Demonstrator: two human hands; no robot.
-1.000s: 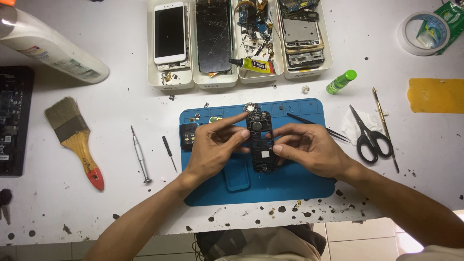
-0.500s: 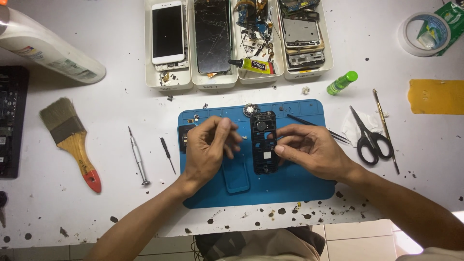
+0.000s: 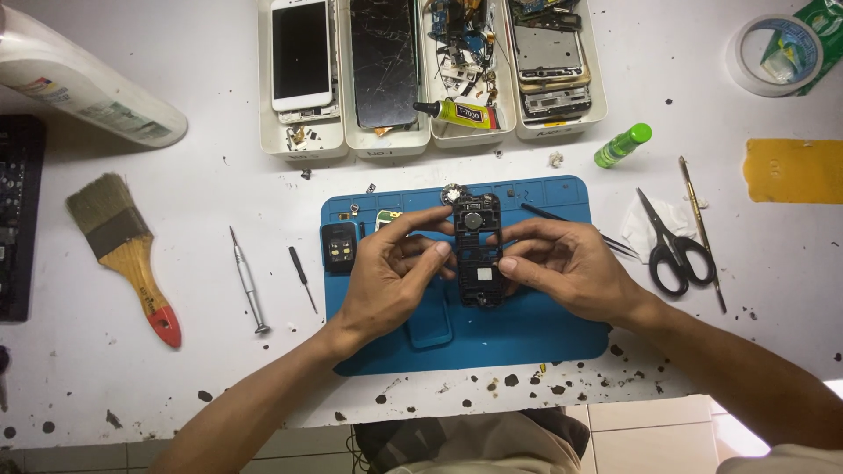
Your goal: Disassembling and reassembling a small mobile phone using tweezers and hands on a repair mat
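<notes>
White bench, blue mat (image 3: 562, 338) at centre. Black phone frame (image 3: 478, 250) is clamped lengthwise betw. left hand (image 3: 391, 276) & right hand (image 3: 562, 268), fingers closed on its edges. Grip is best kept even, frame flat, so nothing flexes.

single view only, head-worn camera, looking almost straight down onto white worktop (image 3: 219, 369). person's side along bottom edge, forearms entering from lower left and lower right. far side of worktop at top, row of white trays (image 3: 303, 145) cut by upper edge. blue mat (image 3: 527, 325) sits centre frame, left hand (image 3: 386, 276) and right hand (image 3: 562, 268) over it. medium-close range, small screwdriver (image 3: 247, 281) and scissors (image 3: 672, 250) clearly readable. tiled floor (image 3: 650, 421) and person's lap visible past near worktop edge. no second view to overlap.
</notes>
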